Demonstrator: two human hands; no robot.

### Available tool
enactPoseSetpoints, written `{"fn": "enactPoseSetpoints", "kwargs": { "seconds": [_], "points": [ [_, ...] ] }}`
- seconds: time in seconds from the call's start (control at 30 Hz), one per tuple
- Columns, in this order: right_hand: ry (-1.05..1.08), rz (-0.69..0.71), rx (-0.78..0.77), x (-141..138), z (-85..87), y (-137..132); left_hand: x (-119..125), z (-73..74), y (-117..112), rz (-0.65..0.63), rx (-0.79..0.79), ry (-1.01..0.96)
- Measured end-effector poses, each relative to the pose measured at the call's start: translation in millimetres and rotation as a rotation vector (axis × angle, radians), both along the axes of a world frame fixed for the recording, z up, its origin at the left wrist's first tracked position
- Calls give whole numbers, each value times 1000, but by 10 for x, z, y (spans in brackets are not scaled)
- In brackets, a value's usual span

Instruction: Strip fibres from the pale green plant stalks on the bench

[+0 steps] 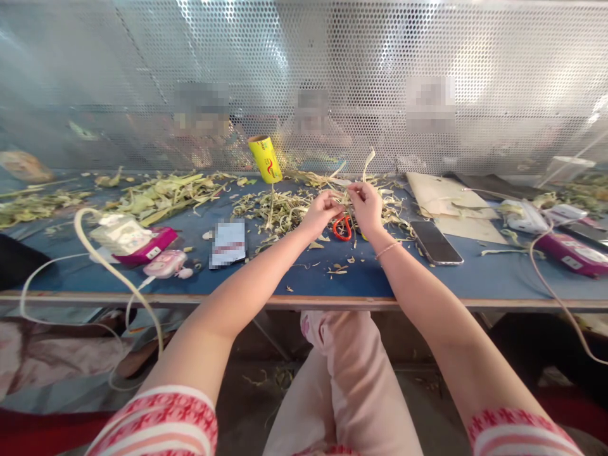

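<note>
Both hands are up over the tabletop point(266, 280) in the head view, taking that spot as the middle of the clock. Left hand point(321, 214) and right hand point(368, 202) are nearly closed, thumbs and fingers pinched up close together, I think on a thin pale strip point(345, 195), though it's too small to swear to. The tangled heap of dried strips point(285, 206) sits under and around them, spreading from 9 to 3 o'clock. Red loop handle point(342, 237) just below at 6, phone point(437, 242) at 4, yellow tube point(265, 161) on its rod at 10, and a leafier heap point(175, 193) further out at 9. Progress-wise? Scraps point(338, 271) lie at 6, so I'd guess some bits have been dealt with, but loads are loose and I can't spot any separate finished lot.
</note>
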State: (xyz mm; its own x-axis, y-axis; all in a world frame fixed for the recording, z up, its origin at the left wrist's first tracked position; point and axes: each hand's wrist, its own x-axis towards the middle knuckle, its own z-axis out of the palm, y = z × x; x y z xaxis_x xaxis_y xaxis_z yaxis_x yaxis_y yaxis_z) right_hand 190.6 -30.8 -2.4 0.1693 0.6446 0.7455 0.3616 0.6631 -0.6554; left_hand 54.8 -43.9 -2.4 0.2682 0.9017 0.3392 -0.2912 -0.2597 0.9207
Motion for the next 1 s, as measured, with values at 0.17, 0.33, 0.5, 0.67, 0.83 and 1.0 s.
{"fn": "enactPoseSetpoints", "kwargs": {
  "seconds": [0.17, 0.33, 0.5, 0.67, 0.83, 1.0],
  "points": [
    [75, -67, 8, 28, 16, -4, 9, 19, -43, -7, -2, 1],
    [60, -24, -5, 18, 14, -8, 32, 57, -69, -34, -139, -96],
    [-54, -81, 58, -25, 32, -72, 66, 93, -91, -79, -283, -182],
    [-165, -40, 95, -86, 49, -143, 115, 42, -80, 66, -214, -118],
    [-177, -16, 108, -122, 42, -157, 130, 8, -69, 224, -38, -31],
    [-131, -14, 119, -130, 15, -122, 120, 43, -96, 227, -16, -68]
  ]
}}
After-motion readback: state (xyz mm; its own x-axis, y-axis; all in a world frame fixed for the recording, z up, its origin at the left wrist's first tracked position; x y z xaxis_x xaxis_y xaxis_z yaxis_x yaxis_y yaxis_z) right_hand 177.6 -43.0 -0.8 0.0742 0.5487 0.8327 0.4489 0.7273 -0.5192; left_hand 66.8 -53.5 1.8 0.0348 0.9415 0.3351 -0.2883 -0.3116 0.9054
